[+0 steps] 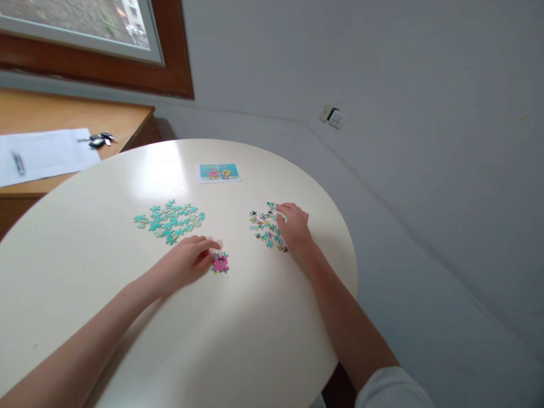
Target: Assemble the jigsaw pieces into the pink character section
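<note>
My left hand (193, 256) rests on the table against the left side of a small joined block of pink puzzle pieces (220, 262) with a cartoon face. Its index finger stretches over the block's upper edge, with a slight blur at the tip; the other fingers bend loosely, and no piece shows in them. Over the right edge of a mixed heap of colourful puzzle pieces (264, 226), my right hand (294, 224) reaches down with thumb and forefinger apart. Its fingertips touch or hover just above the pieces; I cannot tell which.
Loose turquoise puzzle pieces (172, 218) lie spread on the left of the round white table (263, 334). A picture card (219, 172) with cartoon figures lies farther back. Keys (101, 139), paper (51, 148) and a pen (18, 162) are on the wooden desk (106, 110).
</note>
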The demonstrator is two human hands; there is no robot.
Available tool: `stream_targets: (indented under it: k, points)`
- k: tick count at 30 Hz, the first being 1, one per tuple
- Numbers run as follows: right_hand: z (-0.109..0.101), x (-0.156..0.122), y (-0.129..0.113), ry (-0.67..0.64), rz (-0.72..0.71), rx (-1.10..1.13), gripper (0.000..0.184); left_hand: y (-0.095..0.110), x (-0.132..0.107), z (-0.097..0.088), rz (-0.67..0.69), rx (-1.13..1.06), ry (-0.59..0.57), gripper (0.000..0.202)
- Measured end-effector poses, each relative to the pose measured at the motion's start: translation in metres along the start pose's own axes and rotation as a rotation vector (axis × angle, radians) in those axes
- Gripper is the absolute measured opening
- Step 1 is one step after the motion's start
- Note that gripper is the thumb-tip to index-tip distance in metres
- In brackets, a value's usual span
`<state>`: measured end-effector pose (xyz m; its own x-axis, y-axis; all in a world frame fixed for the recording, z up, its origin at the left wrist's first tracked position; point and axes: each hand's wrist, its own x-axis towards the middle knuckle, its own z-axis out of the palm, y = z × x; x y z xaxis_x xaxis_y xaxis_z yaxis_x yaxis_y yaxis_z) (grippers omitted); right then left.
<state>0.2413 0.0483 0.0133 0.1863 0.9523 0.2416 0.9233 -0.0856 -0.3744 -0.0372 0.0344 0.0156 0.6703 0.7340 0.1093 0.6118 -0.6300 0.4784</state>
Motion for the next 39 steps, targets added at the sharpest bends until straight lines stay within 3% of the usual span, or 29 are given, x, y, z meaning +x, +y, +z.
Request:
stream_targets:
  k: [7, 23, 39]
  points:
    - [-0.006, 0.002, 0.009, 0.012, 0.077, -0.085, 0.035, 0.001, 0.001, -0.001, -0.009, 0.002, -0.009, 0.036]
    - [-0.011, 0.003, 0.015, -0.022, 0.108, -0.105, 0.04, 0.004, 0.001, -0.003, -0.017, -0.006, -0.018, 0.037]
    - [-0.017, 0.004, 0.018, -0.047, 0.119, -0.062, 0.026, 0.001, 0.0, -0.002, -0.012, -0.004, -0.014, 0.036]
